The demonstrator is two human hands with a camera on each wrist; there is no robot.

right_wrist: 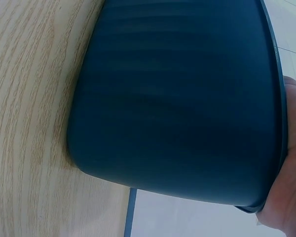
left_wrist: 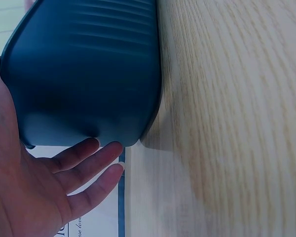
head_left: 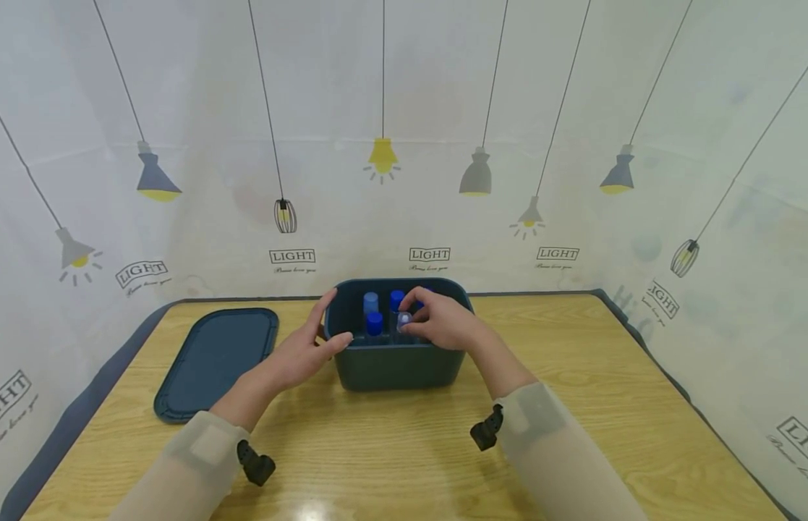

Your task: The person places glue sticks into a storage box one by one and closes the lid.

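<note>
A dark teal storage bin (head_left: 400,369) stands on the table, with several bottles inside. Blue caps (head_left: 374,323) top most of them, and one bottle at the back left has a paler blue top (head_left: 371,300). My left hand (head_left: 306,354) holds the bin's left end, thumb over the rim and fingers along the outside wall. In the left wrist view, those fingers (left_wrist: 96,165) lie against or close to the end wall. Reaching over the right rim, my right hand (head_left: 443,320) pinches a small clear-topped bottle (head_left: 404,318) inside the bin. The bottles' lower parts are hidden.
A flat dark teal lid (head_left: 218,362) lies on the wooden table (head_left: 404,456) to the left of the bin. Behind the table hangs a pale cloth (head_left: 404,210) printed with lamps. A dark edge strip borders the tabletop.
</note>
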